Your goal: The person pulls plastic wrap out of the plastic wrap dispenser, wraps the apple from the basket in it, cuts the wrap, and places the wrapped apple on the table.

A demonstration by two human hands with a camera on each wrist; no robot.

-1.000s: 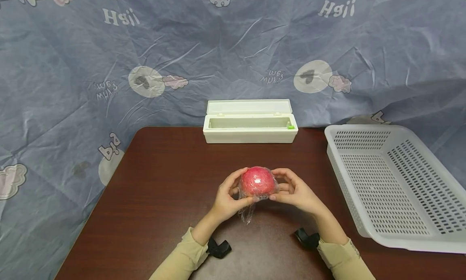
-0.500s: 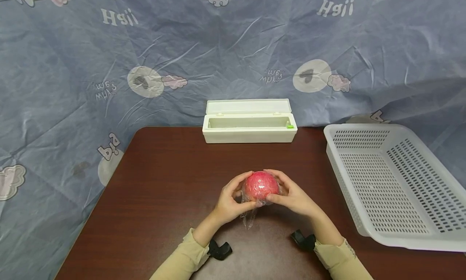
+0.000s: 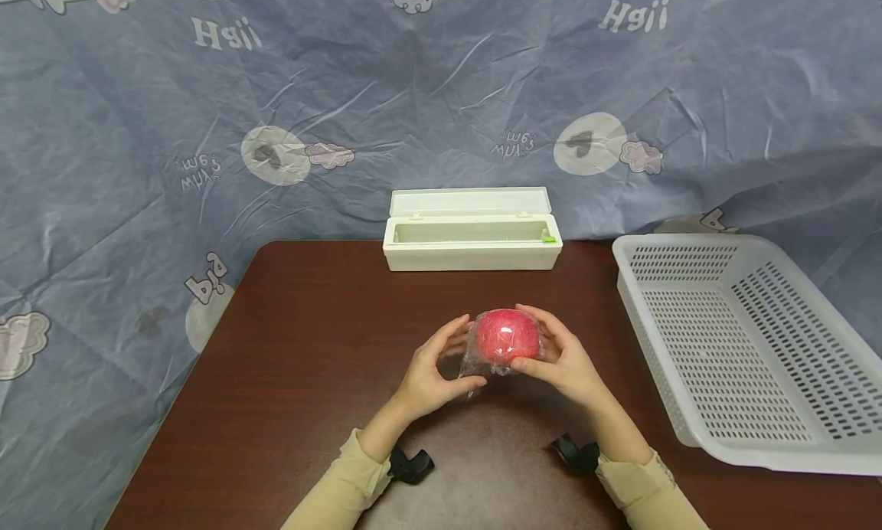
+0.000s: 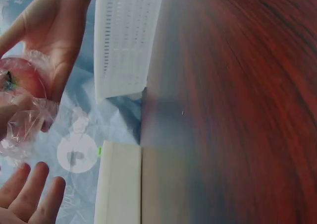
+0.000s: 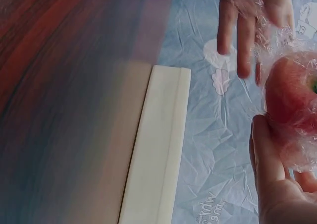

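Note:
A red apple [image 3: 507, 335] wrapped in clear cling film [image 3: 474, 359] is held up above the table, toward the middle. My right hand [image 3: 570, 364] grips it from the right, thumb in front and fingers behind. At its left side my left hand [image 3: 422, 378] has its thumb and fingers spread apart around the loose film. In the right wrist view the left fingers [image 5: 242, 40] are straight and apart from the apple, with film near the thumb. The apple's stem end [image 4: 9, 80] shows through the film in the left wrist view.
An off-white long box [image 3: 472, 256] with its lid up stands at the table's back edge, a green piece at its right end. A white perforated basket [image 3: 654, 361] stands on the right. A blue printed cloth [image 3: 413, 116] hangs behind the brown table [image 3: 276, 377].
The wrapped apple has shifted right, dipping and then rising slightly. My left fingers have come away from the apple, leaving a wider gap, while my right hand's hold now reaches further round it.

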